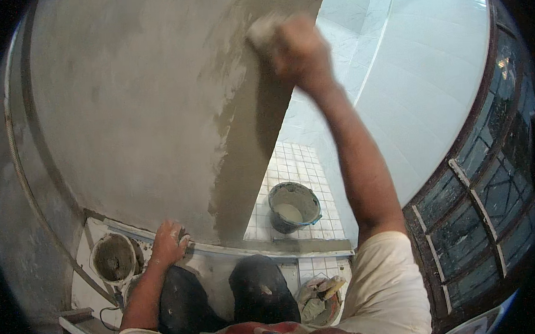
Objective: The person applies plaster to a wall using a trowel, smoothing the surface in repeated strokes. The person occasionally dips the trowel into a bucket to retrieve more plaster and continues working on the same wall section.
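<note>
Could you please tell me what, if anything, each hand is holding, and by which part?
The right hand grips a blurred pale object by its right side; whether the left hand holds anything cannot be told.

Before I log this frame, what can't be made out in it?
All in the head view:
Right hand: blurred, so the separate fingers are unclear.
Pale thing in it: blurred and partly covered by that hand; its kind is unclear.
Left hand: its own back and fingers hide whether it grips anything.
Dark gridded panel at right: its outer edge is lost in the black fisheye rim.
</note>
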`<state>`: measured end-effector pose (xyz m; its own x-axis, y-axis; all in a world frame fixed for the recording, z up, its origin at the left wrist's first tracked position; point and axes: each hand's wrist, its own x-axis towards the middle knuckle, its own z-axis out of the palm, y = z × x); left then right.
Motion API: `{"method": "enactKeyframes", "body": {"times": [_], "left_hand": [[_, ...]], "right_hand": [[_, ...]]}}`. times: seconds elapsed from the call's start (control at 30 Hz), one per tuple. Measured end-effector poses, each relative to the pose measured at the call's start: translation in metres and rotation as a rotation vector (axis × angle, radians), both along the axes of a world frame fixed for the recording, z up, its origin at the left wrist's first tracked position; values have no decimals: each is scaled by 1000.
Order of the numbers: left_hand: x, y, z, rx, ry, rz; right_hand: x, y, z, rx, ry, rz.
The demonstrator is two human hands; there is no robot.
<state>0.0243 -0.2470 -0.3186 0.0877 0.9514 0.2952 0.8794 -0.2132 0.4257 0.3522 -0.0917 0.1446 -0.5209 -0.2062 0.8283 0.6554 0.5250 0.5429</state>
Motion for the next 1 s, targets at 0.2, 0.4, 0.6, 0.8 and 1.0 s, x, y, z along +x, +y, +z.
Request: {"method": "enactKeyframes", "body": {"times": [0.2,0.4,0.6,0.8,1.0], "left_hand": [[-10,-6,-12,127,25,24],[0,-4,-3,111,16,-3],[-2,-6,4,85,16,-40],[-9,-12,-4,45,32,58],[-11,5,-25,101,55,-25]], "right_hand": [[-3,-8,-36,5,-73,74],[42,-3,70,207,129,-66],[-33,1,-101,-213,-165,60],[9,-16,-15,110,164,-4],[-20,4,-52,50,133,116]]}}
